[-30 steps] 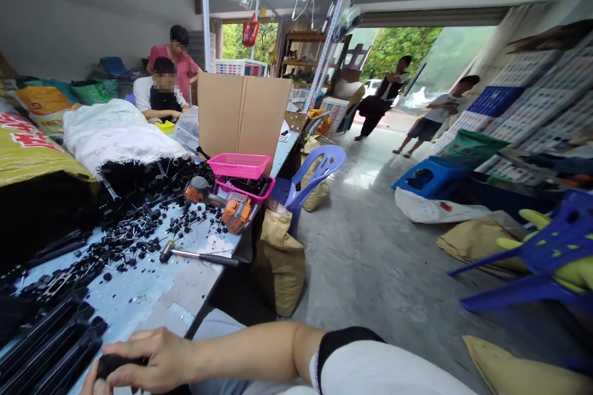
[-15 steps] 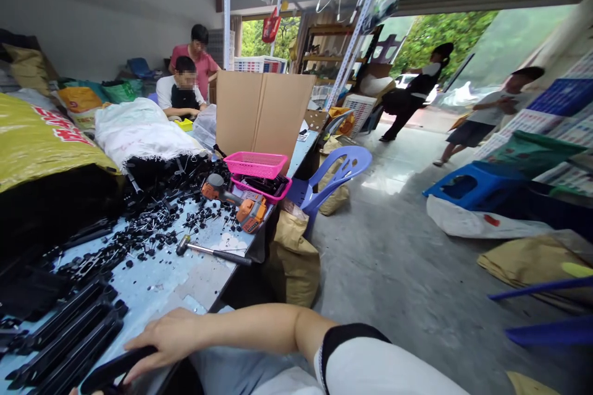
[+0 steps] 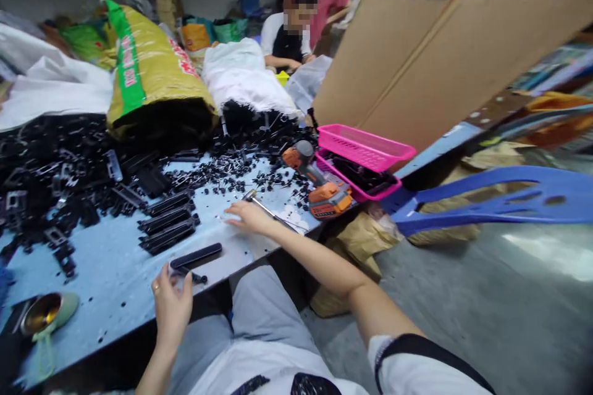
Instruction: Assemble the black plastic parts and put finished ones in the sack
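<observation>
At the table's front edge, my left hand [image 3: 172,305] has its thumb and fingers curled around the near end of a long black plastic part [image 3: 197,255], which lies on the blue tabletop. A smaller black arm-like piece shows beneath it. My right hand [image 3: 248,219] is stretched over the table, fingers apart and holding nothing, beside the head of a hammer [image 3: 273,213]. Part of the hammer is hidden behind that hand. Several similar long black parts [image 3: 167,222] lie in a row between the hands and the heaps.
Heaps of small black pieces [image 3: 231,173] cover the table's back. An orange cordless drill [image 3: 317,182] lies beside pink baskets [image 3: 365,148]. A cup [image 3: 65,308] stands at left. Sacks, a cardboard sheet [image 3: 393,68], a blue chair [image 3: 486,197] and two people are beyond.
The view has swung left and down. My right hand has let go of the black plastic part and moved forward to the hammer. My left hand, barely visible before, now shows at the part.
</observation>
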{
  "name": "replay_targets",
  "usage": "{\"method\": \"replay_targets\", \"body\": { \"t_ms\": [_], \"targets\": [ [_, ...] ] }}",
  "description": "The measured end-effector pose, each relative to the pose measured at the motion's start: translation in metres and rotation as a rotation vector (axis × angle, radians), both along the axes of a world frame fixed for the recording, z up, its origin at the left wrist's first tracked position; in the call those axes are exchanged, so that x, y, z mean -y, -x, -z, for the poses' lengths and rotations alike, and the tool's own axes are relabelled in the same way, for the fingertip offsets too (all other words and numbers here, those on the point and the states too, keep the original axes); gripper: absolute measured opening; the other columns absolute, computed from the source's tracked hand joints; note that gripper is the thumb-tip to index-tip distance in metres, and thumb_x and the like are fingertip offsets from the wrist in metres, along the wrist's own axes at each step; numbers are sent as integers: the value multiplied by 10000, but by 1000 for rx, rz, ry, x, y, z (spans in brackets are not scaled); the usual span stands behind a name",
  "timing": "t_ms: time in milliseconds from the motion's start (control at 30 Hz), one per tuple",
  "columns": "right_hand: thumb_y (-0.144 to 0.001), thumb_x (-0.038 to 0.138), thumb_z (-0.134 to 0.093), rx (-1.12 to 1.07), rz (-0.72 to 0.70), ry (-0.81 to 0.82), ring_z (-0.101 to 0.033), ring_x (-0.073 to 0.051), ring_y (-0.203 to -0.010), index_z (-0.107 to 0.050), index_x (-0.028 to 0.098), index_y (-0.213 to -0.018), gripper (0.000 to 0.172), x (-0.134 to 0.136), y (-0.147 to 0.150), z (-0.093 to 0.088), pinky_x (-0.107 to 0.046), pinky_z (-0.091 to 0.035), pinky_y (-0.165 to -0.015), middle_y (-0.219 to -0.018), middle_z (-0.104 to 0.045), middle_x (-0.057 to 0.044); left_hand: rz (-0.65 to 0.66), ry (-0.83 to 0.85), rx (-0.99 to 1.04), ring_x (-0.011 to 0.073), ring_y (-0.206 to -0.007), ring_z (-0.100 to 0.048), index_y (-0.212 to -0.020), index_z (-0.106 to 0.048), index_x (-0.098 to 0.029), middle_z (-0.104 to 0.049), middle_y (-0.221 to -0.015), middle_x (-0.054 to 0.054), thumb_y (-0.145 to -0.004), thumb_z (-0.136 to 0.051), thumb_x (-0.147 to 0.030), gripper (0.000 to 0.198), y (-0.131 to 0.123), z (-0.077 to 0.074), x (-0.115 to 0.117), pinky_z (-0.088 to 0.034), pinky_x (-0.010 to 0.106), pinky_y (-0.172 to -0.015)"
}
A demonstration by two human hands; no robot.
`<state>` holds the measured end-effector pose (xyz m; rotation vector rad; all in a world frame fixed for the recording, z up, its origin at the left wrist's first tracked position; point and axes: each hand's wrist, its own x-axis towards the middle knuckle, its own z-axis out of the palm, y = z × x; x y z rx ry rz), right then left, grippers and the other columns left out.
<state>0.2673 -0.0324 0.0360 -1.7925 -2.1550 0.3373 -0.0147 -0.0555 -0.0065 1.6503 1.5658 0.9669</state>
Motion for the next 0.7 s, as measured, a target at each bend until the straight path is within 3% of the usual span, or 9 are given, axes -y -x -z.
{"method": "replay_targets", "body": {
  "t_ms": [100,167,233,367,500,600,700],
  "targets": [
    [-903,362,-500,78,236,32,-510,-203,-1085,-555,182,-1224,373,-33,-47,-6,-292,-398,-918,-1141,-582,-100,347,-313,-512,339,-1201,-444,-1221,-534,-192,-511,-1239,150,-810,-577,-335,438,-3,-15,-9,-370,539,-978],
    [-899,316,-506,89,417,75,-471,-208,-1139,-537,184,-1227,355,-62,-74,-9,-302,-369,-955,-1188,-558,-108,608,-376,-670,303,-1150,-486,-1232,-532,-199,-557,-1196,131,-849,-535,-281,392,-11,-18,-20,-388,487,-952],
    [-891,270,-510,74,536,102,-449,-230,-1162,-534,144,-1203,337,-93,-92,-11,-335,-357,-968,-1197,-549,-145,746,-371,-765,255,-1025,-554,-1237,-527,-189,-606,-1097,115,-878,-483,-213,362,-19,-18,-31,-427,422,-880],
    [-859,193,-527,-18,673,107,-440,-275,-1168,-521,69,-1147,313,-143,-107,-12,-402,-361,-949,-1173,-546,-227,761,-385,-849,215,-894,-584,-1219,-533,-172,-629,-959,93,-897,-435,-151,337,-31,-15,-39,-446,341,-761],
    [-748,143,-648,-190,787,146,-521,-273,-1066,-543,49,-1039,324,-168,-112,-15,-381,-408,-881,-1050,-596,-229,742,-422,-871,207,-885,-583,-1218,-526,-186,-620,-951,90,-890,-448,-130,342,-31,-14,-35,-444,325,-740],
    [-675,170,-719,-361,826,198,-590,-223,-856,-564,72,-886,280,-167,-120,-23,-299,-460,-720,-838,-626,-145,739,-391,-836,213,-898,-581,-1216,-527,-185,-618,-952,94,-883,-448,-112,350,-25,-14,-34,-454,345,-757],
    [-737,247,-662,-570,784,246,-545,-128,-607,-552,111,-772,178,-145,-115,-28,-220,-431,-540,-636,-572,-45,683,-343,-634,255,-1041,-543,-1233,-516,-192,-595,-1089,125,-882,-482,-182,353,-25,-15,-34,-442,414,-857]
  ]
}}
